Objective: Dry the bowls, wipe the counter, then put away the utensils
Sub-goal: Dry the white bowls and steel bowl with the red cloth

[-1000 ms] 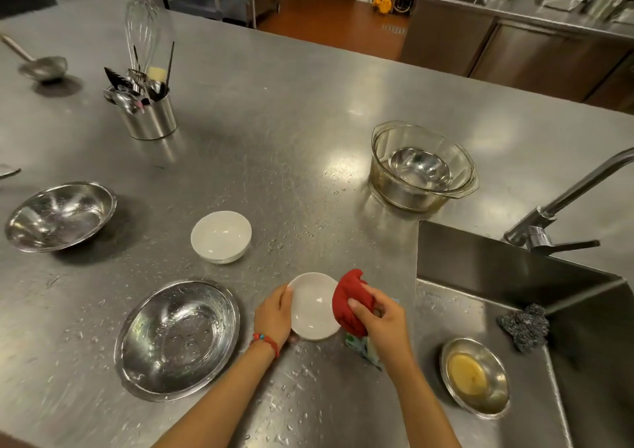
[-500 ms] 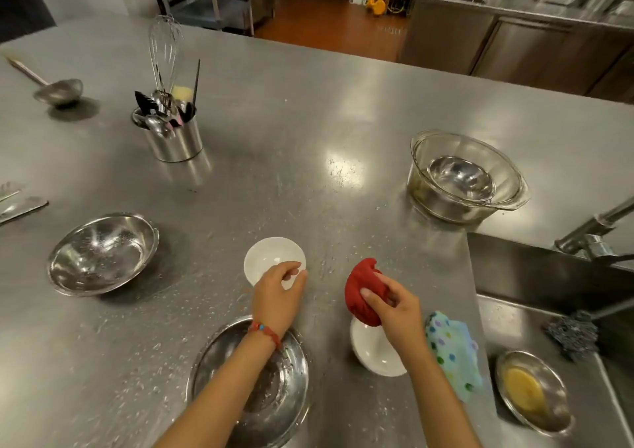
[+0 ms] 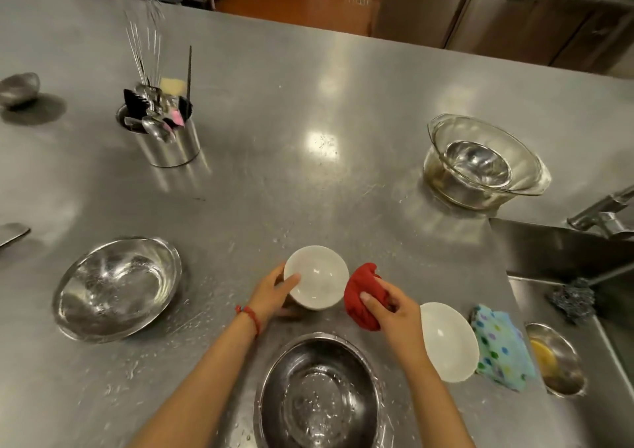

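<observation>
My left hand grips a small white bowl by its left rim, tilted toward me just above the steel counter. Right beside it my right hand clutches a bunched red cloth, close to the bowl's right edge. A second white bowl lies on the counter to the right of my right wrist. Two wet steel bowls stand nearby, one at the left and one near the front edge. A steel utensil holder with a whisk and spoons stands at the back left.
A glass bowl holding a steel bowl sits at the back right. A dotted blue cloth lies by the sink, where a small steel dish and a scourer sit. A ladle lies far left. Water drops dot the counter.
My left hand let go of the first white bowl, reached to the other white bowl and has picked it up. My right hand kept the red cloth and moved beside it.
</observation>
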Demonstrator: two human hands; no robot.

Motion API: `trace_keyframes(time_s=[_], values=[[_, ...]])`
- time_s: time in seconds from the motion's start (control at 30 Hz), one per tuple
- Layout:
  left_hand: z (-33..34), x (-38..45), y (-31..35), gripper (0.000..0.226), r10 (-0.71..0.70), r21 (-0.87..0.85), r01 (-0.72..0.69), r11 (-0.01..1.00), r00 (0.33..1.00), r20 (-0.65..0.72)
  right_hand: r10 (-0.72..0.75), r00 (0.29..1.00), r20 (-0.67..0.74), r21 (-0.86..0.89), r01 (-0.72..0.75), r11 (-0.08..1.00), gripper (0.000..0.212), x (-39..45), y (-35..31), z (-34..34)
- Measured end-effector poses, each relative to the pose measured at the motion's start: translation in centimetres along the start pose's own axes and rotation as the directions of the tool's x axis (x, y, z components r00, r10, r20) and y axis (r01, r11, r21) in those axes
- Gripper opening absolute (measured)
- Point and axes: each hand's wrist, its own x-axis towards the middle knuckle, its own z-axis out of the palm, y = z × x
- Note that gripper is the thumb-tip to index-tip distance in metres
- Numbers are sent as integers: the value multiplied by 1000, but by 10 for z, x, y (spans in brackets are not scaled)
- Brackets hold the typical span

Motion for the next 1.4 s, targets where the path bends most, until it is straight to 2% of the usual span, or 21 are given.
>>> trace_keyframes(time_s=[0.1, 0.2, 0.33, 0.43, 0.57, 0.63, 0.67, 0.73, 0.8, 0.87, 0.93, 1.0, 1.03, 1.1, 1.17, 1.23, 1.27, 1.3, 1.33, 1.4], values=[[-1, 2, -3, 32, 17, -115, -10, 993, 998, 59, 2, 1000, -26, -7, -2, 1000, 33, 1, 3, -5], [-1, 3, -5, 44, 43, -196, -31, 980, 997, 58, 9, 999, -34, -3, -10, 1000, 35, 0, 4, -7], [2, -1, -5, 55, 128, -114, -125, 986, 992, 21, 1, 999, -42, 22, 0, 1000, 38, -4, -4, -9], [7, -8, -2, 59, 185, -68, -184, 980, 983, 6, -62, 998, 9, 11, 62, 998, 36, -4, -18, -3], [14, -22, 4, 46, 263, -95, -260, 961, 965, 21, -159, 981, 113, -170, 177, 970, 38, 2, -37, 19], [16, -30, 6, 37, 303, -87, -301, 950, 953, 22, -205, 970, 133, -394, 242, 887, 32, 5, -41, 29], [18, -34, 6, 34, 321, -79, -319, 945, 947, 14, -209, 965, 159, -526, 262, 809, 34, 6, -41, 34], [22, -40, 5, 35, 360, -34, -361, 932, 932, -23, -150, 966, 211, -737, 258, 625, 39, 4, -39, 45], [27, -43, 4, 34, 388, 19, -387, 922, 920, -62, -42, 976, 213, -840, 205, 503, 37, 0, -40, 55], [29, -46, 2, 31, 399, 68, -394, 916, 912, -92, 63, 970, 233, -813, 158, 560, 32, 0, -44, 54], [31, -52, -1, 28, 397, 58, -393, 918, 913, -96, 153, 921, 358, -705, 160, 691, 27, 3, -47, 45], [33, -59, -1, 35, 402, 24, -402, 916, 913, -68, 144, 886, 441, -581, 160, 798, 27, 2, -47, 41], [34, -62, 0, 38, 408, 16, -407, 913, 912, -50, 92, 909, 406, -520, 147, 842, 28, 1, -45, 42], [35, -65, 3, 42, 411, -8, -411, 912, 911, -36, -55, 970, 237, -462, 162, 872, 30, -6, -43, 49], [35, -66, 7, 41, 432, -13, -434, 901, 899, -67, -191, 968, 162, -586, 251, 771, 31, -11, -41, 55], [34, -66, 11, 39, 445, -6, -449, 894, 888, -114, -230, 946, 227, -768, 319, 555, 34, -11, -40, 56], [34, -67, 12, 39, 454, 10, -457, 889, 882, -125, -182, 950, 253, -833, 310, 458, 35, -11, -41, 55], [35, -68, 13, 38, 464, 32, -464, 885, 876, -133, -89, 962, 259, -867, 272, 417, 36, -9, -45, 53], [36, -69, 11, 38, 469, 54, -466, 883, 872, -142, 25, 963, 267, -871, 230, 434, 35, -6, -49, 50], [39, -71, 4, 37, 456, 65, -451, 890, 878, -144, 184, 902, 390, -768, 208, 606, 31, 1, -52, 38]])
